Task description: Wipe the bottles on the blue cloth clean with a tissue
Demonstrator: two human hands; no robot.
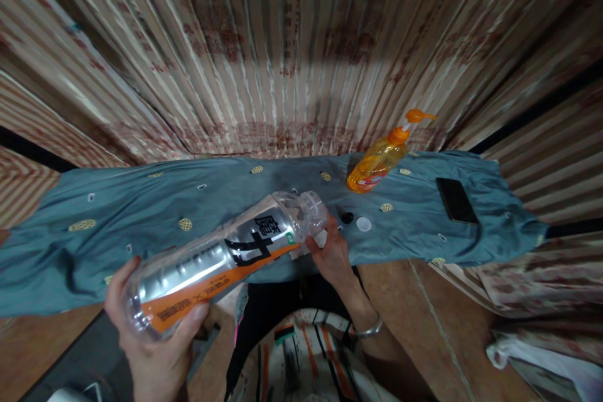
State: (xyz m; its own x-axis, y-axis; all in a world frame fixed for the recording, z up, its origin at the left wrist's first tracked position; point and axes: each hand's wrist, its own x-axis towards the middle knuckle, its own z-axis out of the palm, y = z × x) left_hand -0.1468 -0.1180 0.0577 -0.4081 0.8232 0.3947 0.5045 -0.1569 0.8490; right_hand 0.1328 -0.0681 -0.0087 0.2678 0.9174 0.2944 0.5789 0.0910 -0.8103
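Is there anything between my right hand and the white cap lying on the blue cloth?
Nothing visible blocks it. The right hand is at the neck of the empty bottle, which the left hand holds by its base. The white cap lies just beyond on the cloth, with a small black cap beside it.

Two bottles (226, 257) (379, 160), one phone (456, 200), two caps (363, 223) (347, 217)
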